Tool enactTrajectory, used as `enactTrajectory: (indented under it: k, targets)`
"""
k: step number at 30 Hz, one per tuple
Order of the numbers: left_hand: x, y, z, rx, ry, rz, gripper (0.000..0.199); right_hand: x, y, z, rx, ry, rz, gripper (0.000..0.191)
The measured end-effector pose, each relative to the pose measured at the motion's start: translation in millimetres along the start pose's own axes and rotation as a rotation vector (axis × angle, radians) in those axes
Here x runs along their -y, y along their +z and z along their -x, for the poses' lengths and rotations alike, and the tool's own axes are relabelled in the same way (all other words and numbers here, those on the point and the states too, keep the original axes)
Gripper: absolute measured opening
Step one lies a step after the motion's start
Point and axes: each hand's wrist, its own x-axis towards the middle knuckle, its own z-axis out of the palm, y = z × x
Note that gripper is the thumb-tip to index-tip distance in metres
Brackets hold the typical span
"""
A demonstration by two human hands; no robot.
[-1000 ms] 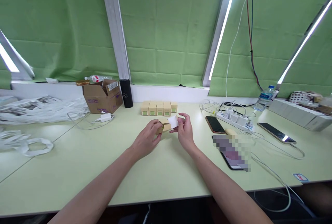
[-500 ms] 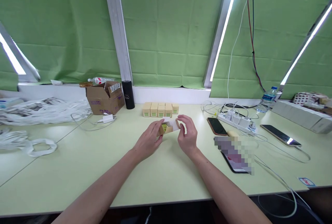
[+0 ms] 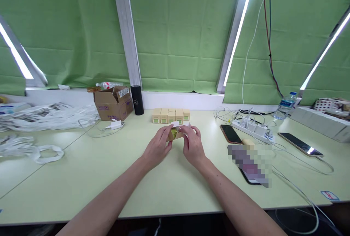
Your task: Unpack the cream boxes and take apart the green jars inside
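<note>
My left hand grips a small tan cardboard box by its left side, just above the table. The box is open, and something yellow-green shows inside; its kind I cannot make out. White inner flaps stand up at its top. My right hand is closed at the opening on the right, its thumb and fingers on the flap there; the fingers partly cover the box. Behind both hands stands a row of several similar small boxes with green labels.
To the left are a brown carton, a black cylinder, a white charger and bundled white straps. On the right lie phones, a power strip with cables, a water bottle and a long white box.
My right hand has moved left, bringing the flap in over the box opening. My left hand keeps its grip. The whole view has shifted slightly.
</note>
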Motion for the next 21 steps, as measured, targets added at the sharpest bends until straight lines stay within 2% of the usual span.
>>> enactTrajectory:
  k: [4, 7, 12, 21]
  targets:
    - [1.5, 1.7, 0.8, -0.014, 0.001, -0.033, 0.078, -1.9, -0.9, 0.8, -0.092, 0.097, -0.004, 0.035]
    - [2.9, 1.8, 1.1, -0.042, 0.001, -0.055, 0.077, -3.4, 0.3, 1.5, -0.109, 0.144, -0.021, 0.027]
    - [1.8, 1.8, 0.6, -0.075, 0.041, -0.113, 0.079, -4.5, 3.7, 3.1, -0.049, 0.223, -0.046, 0.016]
    - [-1.6, 5.4, 0.3, -0.051, 0.200, -0.303, 0.080, -2.2, 8.8, 3.3, 0.090, 0.523, -0.138, 0.010]
